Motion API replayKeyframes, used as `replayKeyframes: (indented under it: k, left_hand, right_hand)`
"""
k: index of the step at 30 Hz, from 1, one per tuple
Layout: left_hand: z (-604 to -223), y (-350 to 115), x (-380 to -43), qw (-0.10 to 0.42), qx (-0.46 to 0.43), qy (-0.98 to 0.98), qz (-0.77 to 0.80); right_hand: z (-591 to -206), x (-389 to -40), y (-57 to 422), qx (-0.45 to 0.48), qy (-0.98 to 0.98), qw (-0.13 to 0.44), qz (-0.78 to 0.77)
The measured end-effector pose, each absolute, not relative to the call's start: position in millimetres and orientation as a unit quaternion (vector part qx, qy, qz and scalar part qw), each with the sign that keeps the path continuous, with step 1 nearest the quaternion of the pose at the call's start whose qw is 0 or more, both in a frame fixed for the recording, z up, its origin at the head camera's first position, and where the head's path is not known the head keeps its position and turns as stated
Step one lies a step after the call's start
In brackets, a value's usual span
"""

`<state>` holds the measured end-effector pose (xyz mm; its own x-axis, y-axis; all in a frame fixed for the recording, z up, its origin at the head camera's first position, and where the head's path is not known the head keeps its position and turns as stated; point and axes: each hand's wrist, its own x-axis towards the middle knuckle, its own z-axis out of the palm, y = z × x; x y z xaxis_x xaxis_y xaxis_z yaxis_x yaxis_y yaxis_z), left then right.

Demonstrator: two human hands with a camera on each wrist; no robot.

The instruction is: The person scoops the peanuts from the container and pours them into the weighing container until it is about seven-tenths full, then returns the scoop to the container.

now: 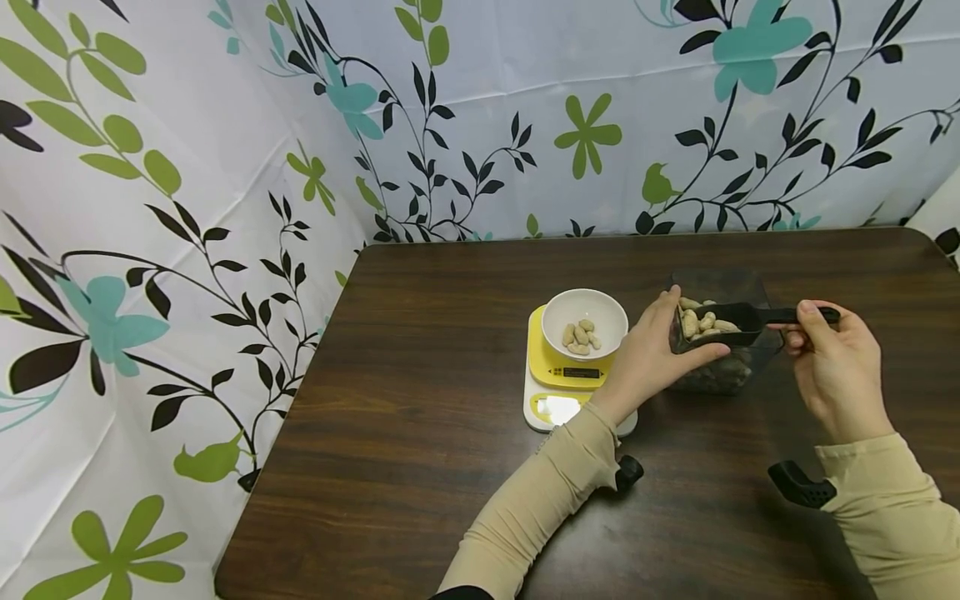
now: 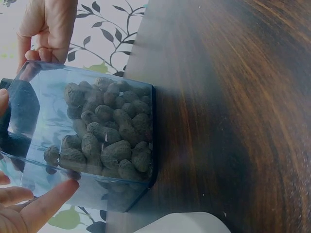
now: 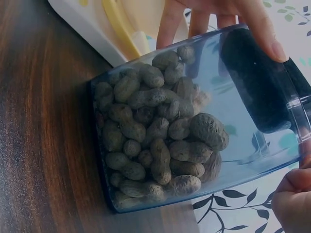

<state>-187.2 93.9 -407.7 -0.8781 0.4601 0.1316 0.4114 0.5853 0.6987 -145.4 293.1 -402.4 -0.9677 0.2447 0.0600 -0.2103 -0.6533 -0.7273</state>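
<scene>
My left hand (image 1: pixel 651 357) grips the side of a clear plastic container (image 1: pixel 712 383), its thumb across the near side and its fingers along the left. Many unshelled peanuts (image 3: pixel 160 131) fill the lower part of this container. My right hand (image 1: pixel 843 367) pinches the handle of a black scoop (image 1: pixel 744 317), whose bowl lies at the container's mouth. Several peanuts (image 1: pixel 703 325) sit in the scoop. To the left, a white bowl (image 1: pixel 609 317) with several peanuts (image 1: pixel 581 337) stands on a yellow and white kitchen scale (image 1: pixel 542 367).
The dark wooden table (image 1: pixel 390 400) extends left and in front of the scale. A white curtain (image 1: pixel 495 50) printed with leaves and flowers hangs behind and at the left. Black wrist devices (image 1: pixel 801 485) protrude beside the sleeves.
</scene>
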Motion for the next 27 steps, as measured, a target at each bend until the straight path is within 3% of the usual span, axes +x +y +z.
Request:
replayKeyframes:
  k: [27]
  left_hand:
    - [-405.3, 95.7, -187.3, 0.036, 0.238, 0.895, 0.376]
  right_hand:
    - [-408.4, -139.2, 300.2, -0.032, -0.324, 0.117, 0.938]
